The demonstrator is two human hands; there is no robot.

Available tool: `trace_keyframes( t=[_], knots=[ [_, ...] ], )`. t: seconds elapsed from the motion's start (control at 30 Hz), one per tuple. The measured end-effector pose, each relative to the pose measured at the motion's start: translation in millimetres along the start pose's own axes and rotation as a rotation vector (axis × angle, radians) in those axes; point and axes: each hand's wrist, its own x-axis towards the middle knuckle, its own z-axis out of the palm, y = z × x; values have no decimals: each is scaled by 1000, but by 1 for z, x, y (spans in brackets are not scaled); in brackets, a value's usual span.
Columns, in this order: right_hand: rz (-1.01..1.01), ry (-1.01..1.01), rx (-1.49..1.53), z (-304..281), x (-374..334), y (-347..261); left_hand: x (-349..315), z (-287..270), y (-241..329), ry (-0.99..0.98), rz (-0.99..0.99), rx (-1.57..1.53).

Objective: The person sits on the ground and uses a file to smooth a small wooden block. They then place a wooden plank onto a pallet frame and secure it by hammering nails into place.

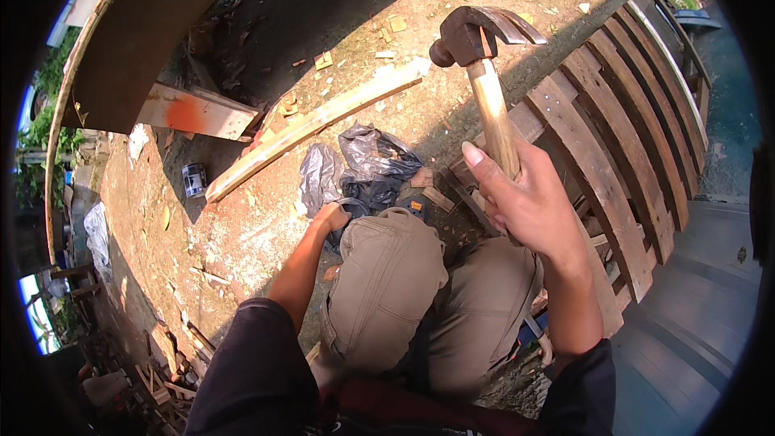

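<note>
two hands: both bare; the right raised close to the camera, the left low beside a knee.
right hand [517, 194]: fingers wrapped closed round a wooden handle, thumb lying along it.
hammer [494, 105]: held up by that hand, head at the top, claw pointing right; no piece shows against its face.
hammer work so far: hard to judge; the tool is in hand, but no driven nail or struck piece can be made out.
hammer work left: probably most of it, as the left hand seems busy elsewhere.
knees [383, 274]: bent, in khaki trousers, between the arms.
left hand [333, 216]: fingers curled at the edge of the bags; whether they grip anything, i cannot tell.
orange patch [416, 205]: label-like, on a dark object by the knee; unreadable.
plastic bags [379, 153]: crumpled on the ground just beyond the knees.
slatted wooden frame [593, 161]: at the right, slats spaced in a row.
long beam [315, 129]: lying on the ground past the bags.
can [194, 180]: blue and white print, too small to read.
board [222, 117]: orange paint smudge, no letters visible.
</note>
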Motion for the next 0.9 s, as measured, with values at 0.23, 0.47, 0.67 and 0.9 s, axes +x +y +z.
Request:
trace_keyframes(
  t=[0.23,0.47,0.67,0.9],
  knots=[
    [129,109,197,31,-30,13,9,-11,-12,109,469,-349],
    [144,134,14,64,-56,-11,-9,29,-49,354,349,-62],
    [223,-247,200,135,-51,-43,0,68,-84,586,400,-382],
    [560,-294,323,210,-34,46,25,98,-84,797,356,-207]
  ],
)
